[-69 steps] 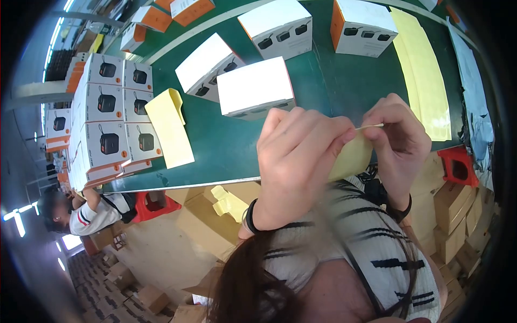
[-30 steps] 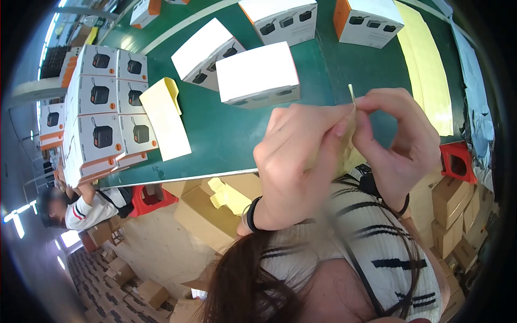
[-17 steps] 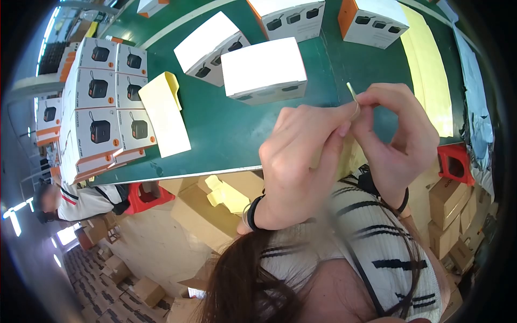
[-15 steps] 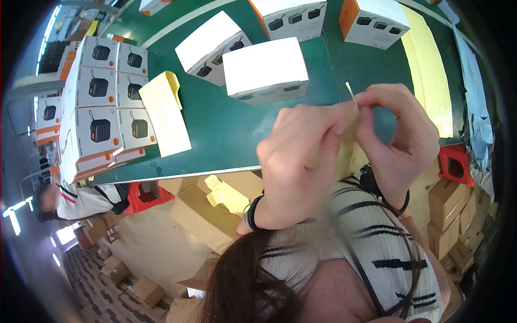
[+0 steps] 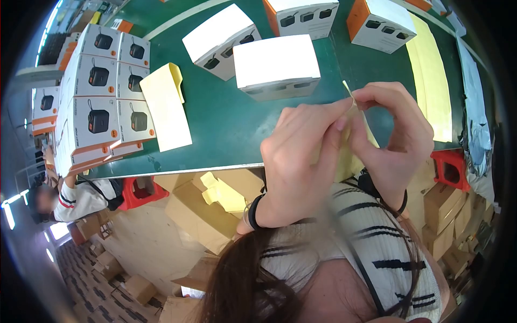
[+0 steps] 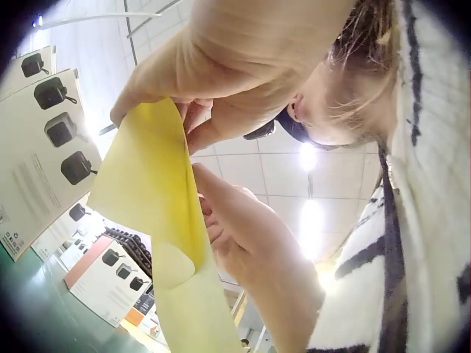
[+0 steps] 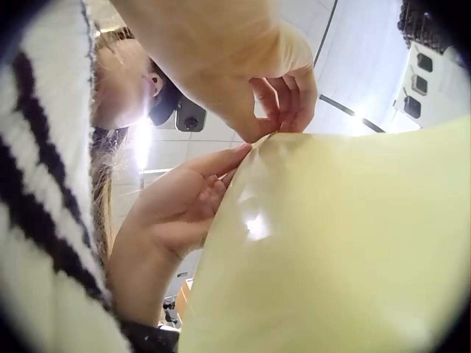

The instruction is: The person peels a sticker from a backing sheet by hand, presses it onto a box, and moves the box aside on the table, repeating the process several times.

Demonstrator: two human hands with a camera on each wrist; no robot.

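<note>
A thin yellow sheet [image 5: 349, 162] hangs between my two hands, glossy in the right wrist view. Thumb and fingers of my left hand [image 5: 301, 156] pinch its upper edge. Beside them my right hand [image 5: 397, 132] pinches the same edge, thumb and forefinger making a ring. A narrow end of the edge pokes up past the fingertips. In the left wrist view the sheet [image 6: 158, 184] is partly folded and curls below the left hand. The right wrist view has both hands meeting at one corner of the sheet [image 7: 346, 235].
White-and-orange boxes [image 5: 277, 64] stand on the green table [image 5: 226, 137], with a stack [image 5: 97, 121] at left. A folded yellow sheet [image 5: 167, 116] leans by the stack. More yellow sheets [image 5: 431, 81] lie at right. Below are an open carton [image 5: 202, 215] and red stools [image 5: 141, 192].
The pinched edge has turned from pointing right to pointing up, and the hands have come closer together. The head view has shifted, so the table boxes sit a little farther right and up.
</note>
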